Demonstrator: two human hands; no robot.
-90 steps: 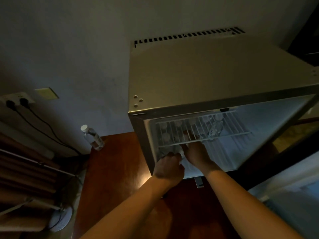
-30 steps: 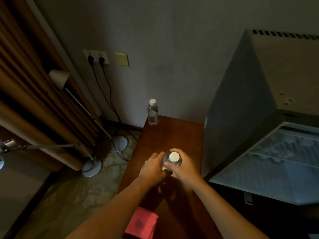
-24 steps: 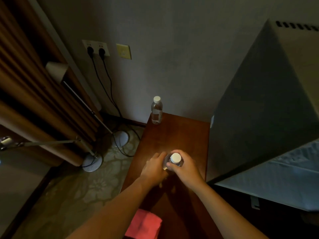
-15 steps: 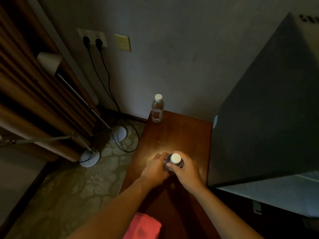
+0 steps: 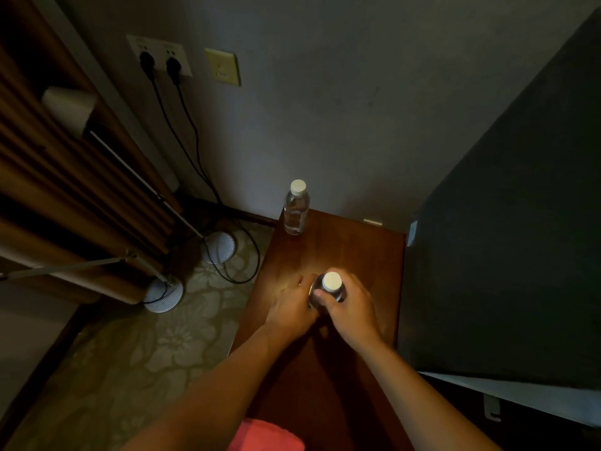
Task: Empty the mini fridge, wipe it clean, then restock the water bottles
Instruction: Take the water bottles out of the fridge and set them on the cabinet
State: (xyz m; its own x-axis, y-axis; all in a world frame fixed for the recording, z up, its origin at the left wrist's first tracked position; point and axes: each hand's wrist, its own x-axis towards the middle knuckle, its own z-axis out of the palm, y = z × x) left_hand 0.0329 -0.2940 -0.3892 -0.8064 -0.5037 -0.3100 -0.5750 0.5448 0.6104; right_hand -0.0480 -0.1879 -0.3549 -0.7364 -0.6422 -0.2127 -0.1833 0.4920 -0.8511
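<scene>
Beside us on the right stands the mini fridge [image 5: 507,242], its dark side wall filling that edge of the view, and next to it runs the wooden table [image 5: 341,255] where we are parking what comes out. At the table's far corner one water bottle [image 5: 296,209] stands upright and alone, well apart from our hands. Nearer us, a second bottle [image 5: 329,289] stands on the wood with our right hand [image 5: 351,310] curled round its shoulder just under the white cap, thumb across the front; our left hand [image 5: 291,307] presses against its left side, though we cannot tell whether those fingers wrap it or only steady it. Both forearms reach forward and converge on it. We judge the bottle full, so fairly heavy, thin-walled, perhaps slick; the body gives the surest hold. A pink cloth [image 5: 266,436] lies at the near edge.
</scene>
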